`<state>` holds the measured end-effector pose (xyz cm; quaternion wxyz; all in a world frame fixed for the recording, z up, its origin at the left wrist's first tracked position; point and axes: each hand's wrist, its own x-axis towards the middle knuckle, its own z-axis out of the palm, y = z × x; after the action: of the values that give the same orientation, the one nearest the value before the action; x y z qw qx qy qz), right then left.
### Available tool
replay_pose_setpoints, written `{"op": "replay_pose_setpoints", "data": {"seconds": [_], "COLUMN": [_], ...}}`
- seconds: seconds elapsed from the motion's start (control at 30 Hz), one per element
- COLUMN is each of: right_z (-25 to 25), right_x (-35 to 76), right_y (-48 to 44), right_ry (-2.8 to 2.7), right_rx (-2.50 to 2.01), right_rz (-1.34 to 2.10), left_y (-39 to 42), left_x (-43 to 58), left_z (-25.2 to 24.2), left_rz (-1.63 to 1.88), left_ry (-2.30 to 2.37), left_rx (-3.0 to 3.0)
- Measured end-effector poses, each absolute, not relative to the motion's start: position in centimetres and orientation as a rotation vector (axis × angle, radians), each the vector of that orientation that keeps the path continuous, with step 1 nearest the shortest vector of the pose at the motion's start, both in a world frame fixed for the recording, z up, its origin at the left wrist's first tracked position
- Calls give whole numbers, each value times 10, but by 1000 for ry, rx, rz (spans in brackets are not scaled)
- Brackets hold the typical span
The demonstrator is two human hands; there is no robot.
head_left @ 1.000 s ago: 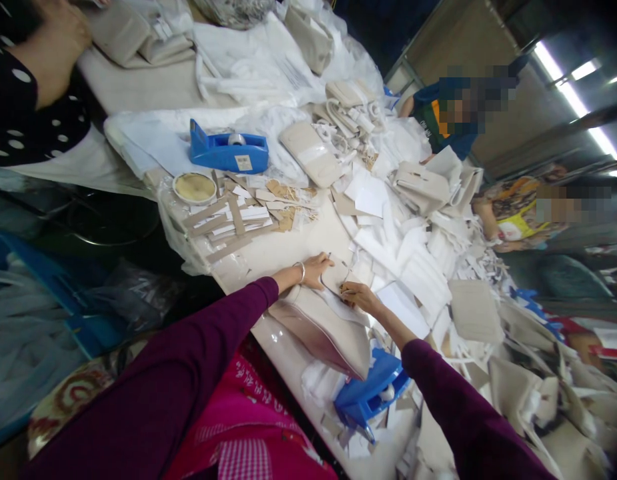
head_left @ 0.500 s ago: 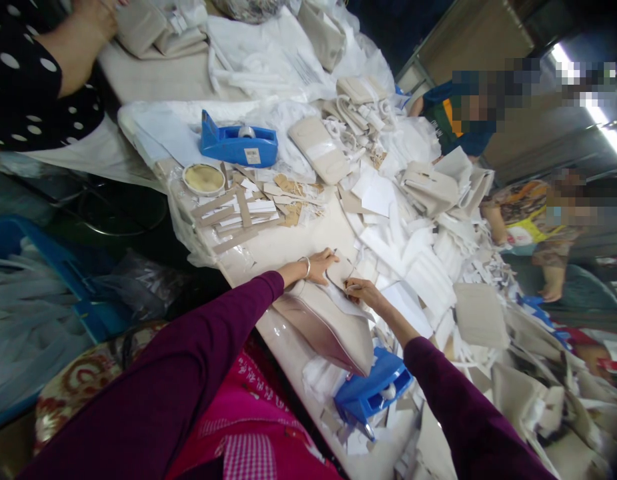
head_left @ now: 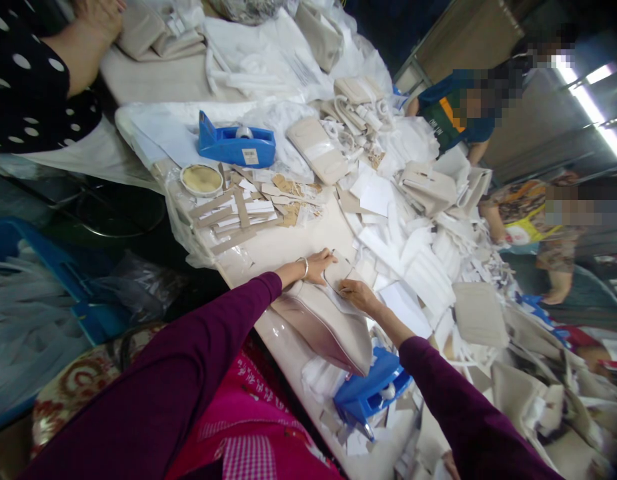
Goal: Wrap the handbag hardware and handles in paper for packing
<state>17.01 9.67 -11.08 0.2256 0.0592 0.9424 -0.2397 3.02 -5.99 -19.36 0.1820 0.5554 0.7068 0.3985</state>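
Note:
A beige bag [head_left: 328, 323] lies flat on the table in front of me. My left hand [head_left: 318, 265], with a bracelet at the wrist, rests on the far end of the bag and pinches its beige flap [head_left: 338, 271]. My right hand [head_left: 357, 295] presses on the same flap from the right, fingers curled together on its edge. Both sleeves are dark purple.
A blue tape dispenser [head_left: 237, 146] stands at the far left, another [head_left: 369, 392] near my right elbow. Cardboard strips [head_left: 233, 217] and a round tin [head_left: 201, 179] lie left. Piles of white and beige pieces [head_left: 418, 253] cover the right. Other people sit around the table.
My right hand has shifted slightly left along the flap's edge. My left hand stays where it was. The view has barely moved.

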Motion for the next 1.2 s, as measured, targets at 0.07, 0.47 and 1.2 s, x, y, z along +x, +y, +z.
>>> {"op": "replay_pose_setpoints", "data": {"seconds": [0.07,0.47,1.2], "right_z": [-111,-111,-90], "right_x": [172,168,165], "right_y": [95,88,54], "right_ry": [2590,2526,2540], "right_rx": [142,73,-1], "right_rz": [-599,-368,-35], "left_y": [-60,-63,-66], "left_x": [30,31,28], "left_z": [-196,-187,-164], "left_rz": [1136,1172,933], "left_ry": [1997,1955,2047], "left_rx": [1573,1533,1572]}}
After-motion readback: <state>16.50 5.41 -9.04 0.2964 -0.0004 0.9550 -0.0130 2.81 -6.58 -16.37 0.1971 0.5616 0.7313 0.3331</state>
